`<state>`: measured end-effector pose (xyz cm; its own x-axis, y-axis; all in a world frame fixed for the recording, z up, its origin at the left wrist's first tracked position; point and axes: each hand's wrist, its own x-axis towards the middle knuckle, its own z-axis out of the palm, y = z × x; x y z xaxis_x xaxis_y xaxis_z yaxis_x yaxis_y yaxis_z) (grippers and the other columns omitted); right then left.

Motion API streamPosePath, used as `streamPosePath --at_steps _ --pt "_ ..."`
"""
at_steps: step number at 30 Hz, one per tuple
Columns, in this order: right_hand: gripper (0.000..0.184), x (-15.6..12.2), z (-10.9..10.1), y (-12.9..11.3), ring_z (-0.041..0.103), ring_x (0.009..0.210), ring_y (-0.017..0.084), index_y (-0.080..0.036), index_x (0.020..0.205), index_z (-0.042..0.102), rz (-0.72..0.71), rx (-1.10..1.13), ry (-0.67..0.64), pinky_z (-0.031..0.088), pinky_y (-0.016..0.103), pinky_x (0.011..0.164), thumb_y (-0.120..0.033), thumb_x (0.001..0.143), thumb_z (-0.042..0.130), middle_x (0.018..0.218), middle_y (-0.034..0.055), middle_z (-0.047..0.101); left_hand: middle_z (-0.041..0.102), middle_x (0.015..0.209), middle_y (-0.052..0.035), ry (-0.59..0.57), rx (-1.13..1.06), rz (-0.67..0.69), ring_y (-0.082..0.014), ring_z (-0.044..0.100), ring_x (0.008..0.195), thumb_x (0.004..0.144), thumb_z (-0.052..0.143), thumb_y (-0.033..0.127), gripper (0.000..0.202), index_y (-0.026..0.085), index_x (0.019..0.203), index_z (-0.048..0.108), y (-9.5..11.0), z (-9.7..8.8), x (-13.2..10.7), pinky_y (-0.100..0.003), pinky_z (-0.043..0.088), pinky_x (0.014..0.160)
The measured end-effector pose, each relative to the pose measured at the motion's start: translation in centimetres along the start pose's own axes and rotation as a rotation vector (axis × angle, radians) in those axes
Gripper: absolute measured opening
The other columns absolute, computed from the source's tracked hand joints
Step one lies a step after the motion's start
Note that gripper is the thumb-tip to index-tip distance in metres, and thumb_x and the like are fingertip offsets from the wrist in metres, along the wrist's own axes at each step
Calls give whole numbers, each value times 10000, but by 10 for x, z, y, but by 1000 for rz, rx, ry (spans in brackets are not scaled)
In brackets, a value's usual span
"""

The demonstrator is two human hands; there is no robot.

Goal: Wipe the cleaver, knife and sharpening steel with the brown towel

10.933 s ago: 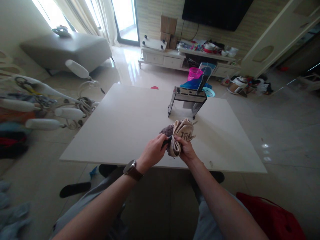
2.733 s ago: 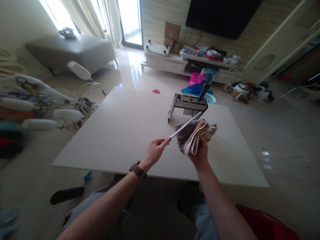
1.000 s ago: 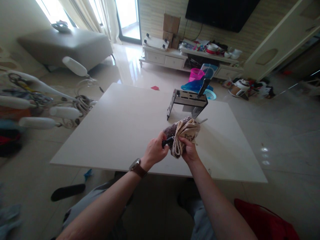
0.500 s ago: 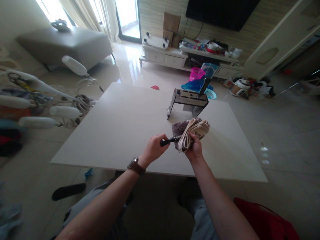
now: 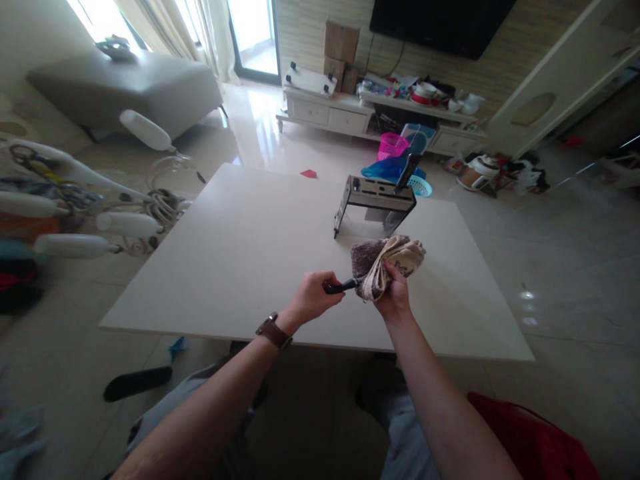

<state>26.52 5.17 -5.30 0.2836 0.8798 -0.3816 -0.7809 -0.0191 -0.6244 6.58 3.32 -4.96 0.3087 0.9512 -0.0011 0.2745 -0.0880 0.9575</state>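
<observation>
The left hand's grip (image 5: 316, 295) is closed round a slim black handle (image 5: 341, 287), at the eight-o'clock edge of the folded brown-and-cream towel (image 5: 369, 257), which the right hand's grip (image 5: 396, 295) clasps over the white surface (image 5: 240, 247) — too light a hold could let folds slip.

Counted two bare grips (image 5: 315, 295) (image 5: 395, 294), one black-handled tool (image 5: 341, 287), one folded brown-beige cloth (image 5: 371, 257), one black-and-silver metal rack (image 5: 376, 189), one white rectangular counter (image 5: 240, 260).

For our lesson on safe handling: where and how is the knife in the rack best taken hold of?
Probably by its black handle, from above: it rises tilted from the rack's slotted top, while what looks like the blade hangs below.
</observation>
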Motion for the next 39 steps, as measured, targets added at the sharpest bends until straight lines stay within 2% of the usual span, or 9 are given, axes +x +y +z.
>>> streamPosePath --at_steps 5,9,13,18,22,25,29,33,39 --pt "211 5 -1 -24 732 791 113 -214 1001 732 -98 40 13 613 255 791 -141 811 675 917 -38 788 720 662 -56 -105 -150 -54 -153 686 611 785 758 288 177 121 802 701 3 -8 2 -218 484 561" --pt "205 6 -5 -30 739 829 125 -226 1012 731 -104 30 -3 621 281 810 -172 828 658 942 -37 789 741 752 -85 -163 -267 -103 -143 689 601 823 729 344 239 108 811 692 8 -9 1 -228 519 562" --pt "195 4 -5 -25 743 851 146 -214 1012 726 -41 0 -28 628 312 833 -201 823 678 959 -18 790 753 752 -104 -170 -310 -154 -122 664 545 861 686 367 268 102 819 678 10 -5 1 -190 449 485" --pt "177 -6 2 -9 729 770 137 -192 971 724 -5 -44 -38 631 280 774 -175 795 712 891 -19 782 758 726 -114 -160 -369 -180 -116 649 502 860 679 393 294 110 785 653 7 2 2 -176 387 440" --pt "182 -12 3 7 686 635 127 -195 923 710 48 -117 -69 617 262 647 -196 753 774 775 -41 750 734 653 -100 -89 -387 -168 -114 618 459 843 684 399 306 121 727 624 6 5 2 -185 401 432" --pt "220 -12 4 15 693 647 127 -202 923 703 33 -141 -62 619 264 660 -178 726 796 797 -40 756 714 618 -82 -59 -366 -156 -115 600 443 824 704 408 312 123 720 630 6 6 2 -204 445 439" --pt "269 -12 10 15 723 730 132 -204 942 712 -15 -132 -17 628 256 714 -135 697 799 858 -30 777 702 594 -71 -83 -357 -167 -103 572 416 811 719 422 326 121 716 635 8 4 2 -195 412 411" --pt "257 -14 15 7 714 705 126 -192 918 715 -52 -134 -16 627 239 672 -142 683 807 839 -30 772 698 576 -67 -95 -394 -171 -90 551 389 816 712 430 340 127 694 618 9 2 4 -183 355 392" --pt "253 -23 8 7 715 714 139 -200 880 700 36 -185 -167 625 254 679 -167 665 828 802 -35 760 683 550 -50 -54 -478 -212 -83 528 374 785 725 442 347 139 681 592 6 2 4 -186 331 392"
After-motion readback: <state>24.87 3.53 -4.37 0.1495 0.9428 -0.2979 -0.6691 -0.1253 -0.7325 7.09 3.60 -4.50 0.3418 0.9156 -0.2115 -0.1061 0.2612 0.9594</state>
